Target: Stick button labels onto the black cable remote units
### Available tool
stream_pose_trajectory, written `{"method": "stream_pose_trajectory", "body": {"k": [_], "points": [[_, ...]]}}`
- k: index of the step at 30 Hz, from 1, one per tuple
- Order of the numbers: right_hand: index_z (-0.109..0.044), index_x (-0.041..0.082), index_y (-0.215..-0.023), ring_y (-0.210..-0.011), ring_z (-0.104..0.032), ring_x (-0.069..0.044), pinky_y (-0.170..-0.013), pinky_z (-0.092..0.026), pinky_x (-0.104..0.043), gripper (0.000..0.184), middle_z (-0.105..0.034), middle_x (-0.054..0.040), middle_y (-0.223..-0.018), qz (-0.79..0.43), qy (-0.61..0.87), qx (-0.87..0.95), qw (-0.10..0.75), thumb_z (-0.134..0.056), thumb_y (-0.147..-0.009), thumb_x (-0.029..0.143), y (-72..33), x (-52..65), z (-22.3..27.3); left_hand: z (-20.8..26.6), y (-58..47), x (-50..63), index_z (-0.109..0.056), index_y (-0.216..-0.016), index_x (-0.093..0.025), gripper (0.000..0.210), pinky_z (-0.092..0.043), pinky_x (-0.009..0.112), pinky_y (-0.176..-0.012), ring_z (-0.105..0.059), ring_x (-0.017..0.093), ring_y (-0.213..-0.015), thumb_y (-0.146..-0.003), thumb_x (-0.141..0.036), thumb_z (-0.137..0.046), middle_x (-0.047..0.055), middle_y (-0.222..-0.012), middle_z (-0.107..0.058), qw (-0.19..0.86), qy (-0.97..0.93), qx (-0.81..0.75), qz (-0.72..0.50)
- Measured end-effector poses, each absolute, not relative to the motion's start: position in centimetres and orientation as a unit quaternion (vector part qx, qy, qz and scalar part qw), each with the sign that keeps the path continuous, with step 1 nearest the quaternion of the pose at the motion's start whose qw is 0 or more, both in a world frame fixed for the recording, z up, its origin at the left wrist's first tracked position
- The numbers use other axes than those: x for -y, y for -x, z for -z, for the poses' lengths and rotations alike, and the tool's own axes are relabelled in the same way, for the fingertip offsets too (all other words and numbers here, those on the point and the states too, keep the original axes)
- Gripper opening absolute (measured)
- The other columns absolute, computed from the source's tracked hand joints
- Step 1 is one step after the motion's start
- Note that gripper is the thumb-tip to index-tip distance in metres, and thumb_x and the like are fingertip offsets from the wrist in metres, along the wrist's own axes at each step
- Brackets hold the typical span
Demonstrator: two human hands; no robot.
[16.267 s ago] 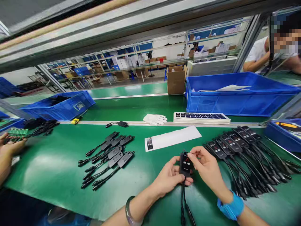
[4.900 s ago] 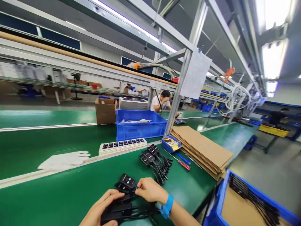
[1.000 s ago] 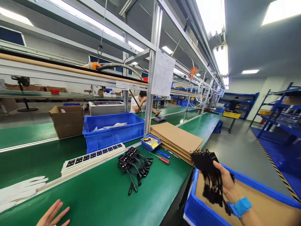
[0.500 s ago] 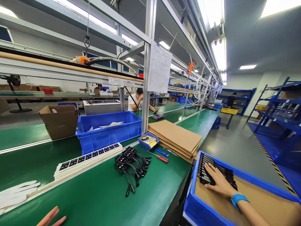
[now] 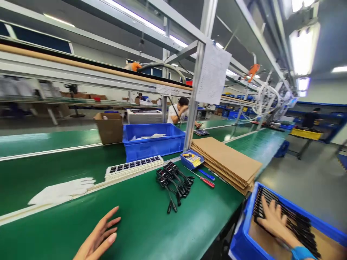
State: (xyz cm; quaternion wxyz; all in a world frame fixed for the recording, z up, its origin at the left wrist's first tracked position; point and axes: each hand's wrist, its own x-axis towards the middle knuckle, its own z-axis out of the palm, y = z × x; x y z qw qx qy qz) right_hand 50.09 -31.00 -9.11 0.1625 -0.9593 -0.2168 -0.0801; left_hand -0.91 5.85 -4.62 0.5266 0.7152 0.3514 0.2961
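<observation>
My right hand point(image 5: 273, 218), with a blue wristband, lies over a row of black cabled boxes point(image 5: 298, 220) in a blue bin point(image 5: 248, 220) at the lower right. Its fingers are spread, and nothing shows gripped in them. Cardboard lines the bin floor. Above the green bench point(image 5: 151, 231) my left hand point(image 5: 99, 234) hangs with its fingers apart, holding nothing. A cluster of small black control boxes with cable plugs point(image 5: 173, 180) lies on the bench between my hands. Behind the left hand rests a white glove point(image 5: 62, 190).
A stack of white label sheets point(image 5: 134, 168) lies along the bench rail. Beyond are a large blue crate point(image 5: 154, 146) and a carton point(image 5: 110, 128). A small blue tray point(image 5: 192, 160), red screwdriver point(image 5: 207, 181) and cardboard sheets point(image 5: 227, 160) surround the metal post. A person point(image 5: 177, 112) sits opposite.
The view has swung left, so the bench things appear further right. My left hand has come further into view over the bench. My right hand stays on the boxes, its fingers more spread.
</observation>
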Motion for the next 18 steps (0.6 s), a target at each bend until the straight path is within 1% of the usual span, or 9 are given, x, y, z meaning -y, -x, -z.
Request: {"method": "stream_pose_trajectory", "body": {"k": [2,3,6,8,10,13,15,17,18], "points": [[-0.028,0.008,-0.142,-0.136,-0.013,-0.045,-0.101,-0.024,-0.066,0.076,-0.022,-0.0256,-0.147,0.165,0.923,0.306,0.166,-0.043,-0.071,0.028,-49.2,27.8,7.4,4.3,0.8,-5.4,-0.036,-0.136,-0.033,0.059,-0.04,0.04,-0.107,-0.043,0.026,-0.128,-0.084,-0.056,-0.05,0.002,-0.142,-0.043,0.541,-0.717,-0.336,-0.283],[-0.028,0.009,-0.142,-0.137,-0.018,-0.04,-0.103,-0.028,-0.061,0.071,-0.026,-0.0235,-0.145,0.195,0.888,0.376,0.181,-0.041,-0.074,0.027,-48.3,25.6,6.4,4.1,0.8,-5.3,-0.035,-0.137,-0.032,0.06,-0.039,0.039,-0.108,-0.041,0.026,-0.129,-0.083,-0.056,-0.051,0.003,-0.144,-0.04,0.543,-0.723,-0.327,-0.274],[-0.037,0.009,-0.135,-0.128,-0.038,-0.032,-0.102,-0.037,-0.046,0.055,-0.041,-0.0204,-0.132,0.225,0.812,0.491,0.221,-0.035,-0.084,0.028,-44.3,18.0,3.3,3.6,0.8,-5.2,-0.032,-0.137,-0.029,0.063,-0.037,0.038,-0.108,-0.04,0.025,-0.13,-0.083,-0.055,-0.053,0.006,-0.147,-0.032,0.542,-0.739,-0.31,-0.252],[-0.041,0.008,-0.132,-0.126,-0.036,-0.039,-0.098,-0.038,-0.052,0.053,-0.038,-0.0231,-0.132,0.25,0.824,0.476,0.181,-0.04,-0.083,0.027,-41.1,13.3,1.6,3.4,0.9,-5.1,-0.031,-0.137,-0.028,0.065,-0.037,0.039,-0.108,-0.039,0.025,-0.129,-0.083,-0.056,-0.053,0.008,-0.148,-0.031,0.543,-0.744,-0.301,-0.247],[-0.047,0.006,-0.127,-0.12,-0.04,-0.043,-0.093,-0.04,-0.054,0.049,-0.04,-0.0252,-0.128,0.248,0.842,0.458,0.141,-0.044,-0.081,0.023,-38.5,9.4,0.5,3.4,0.9,-5.0,-0.03,-0.137,-0.027,0.065,-0.037,0.038,-0.107,-0.04,0.025,-0.128,-0.083,-0.056,-0.053,0.009,-0.147,-0.03,0.545,-0.743,-0.296,-0.25],[-0.055,0.009,-0.113,-0.102,-0.054,-0.032,-0.086,-0.045,-0.041,0.033,-0.054,-0.0191,-0.11,0.158,0.819,0.529,0.157,-0.043,-0.088,0.028,-35.4,5.3,0.0,3.5,0.9,-4.9,-0.031,-0.137,-0.028,0.063,-0.038,0.038,-0.105,-0.04,0.024,-0.126,-0.083,-0.054,-0.053,0.009,-0.147,-0.029,0.542,-0.747,-0.297,-0.245],[-0.056,0.011,-0.109,-0.091,-0.058,-0.026,-0.079,-0.047,-0.035,0.037,-0.06,-0.0147,-0.099,0.096,0.799,0.574,0.154,-0.044,-0.091,0.041,-33.7,3.3,0.4,3.5,0.8,-4.9,-0.034,-0.135,-0.029,0.06,-0.039,0.038,-0.104,-0.041,0.024,-0.125,-0.083,-0.052,-0.054,0.008,-0.147,-0.029,0.529,-0.758,-0.296,-0.242],[-0.055,0.007,-0.109,-0.09,-0.058,-0.029,-0.075,-0.047,-0.037,0.052,-0.062,-0.0161,-0.094,0.09,0.801,0.582,0.11,-0.052,-0.086,0.054,-32.1,1.9,1.2,3.6,0.8,-4.8,-0.036,-0.135,-0.029,0.058,-0.039,0.039,-0.103,-0.043,0.024,-0.123,-0.083,-0.049,-0.055,0.007,-0.147,-0.029,0.512,-0.77,-0.293,-0.242],[-0.055,0.005,-0.11,-0.09,-0.057,-0.032,-0.074,-0.046,-0.04,0.058,-0.062,-0.0182,-0.093,0.102,0.804,0.579,0.085,-0.057,-0.082,0.055,-31.3,1.3,1.7,3.6,0.7,-4.8,-0.037,-0.134,-0.029,0.057,-0.039,0.039,-0.102,-0.043,0.024,-0.122,-0.083,-0.048,-0.055,0.007,-0.147,-0.029,0.505,-0.775,-0.291,-0.244]]}}
